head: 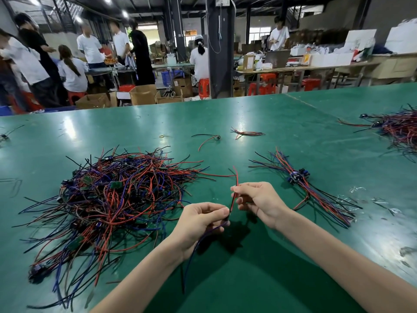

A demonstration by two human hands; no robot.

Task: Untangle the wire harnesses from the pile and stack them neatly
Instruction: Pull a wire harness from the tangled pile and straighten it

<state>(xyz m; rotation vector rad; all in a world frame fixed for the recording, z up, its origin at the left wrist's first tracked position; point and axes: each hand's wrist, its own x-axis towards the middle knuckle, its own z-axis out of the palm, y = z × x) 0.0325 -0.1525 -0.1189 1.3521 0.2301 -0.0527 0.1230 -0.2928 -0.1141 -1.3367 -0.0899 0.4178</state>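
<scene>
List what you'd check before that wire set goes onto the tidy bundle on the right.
1. The left hand holds the harness: ok.
2. The right hand pinches its red and black wires: ok.
3. The harness is free of the pile: cannot tell; a red pile wire ends right beside it.
4. The blue wires hang loose below the left hand: ok.
5. The stack lies at right, connectors bunched together: ok.

Left hand [199, 220] and right hand [258, 199] close together, fingers [217, 209] pinched round one wire harness [233, 198].
</scene>
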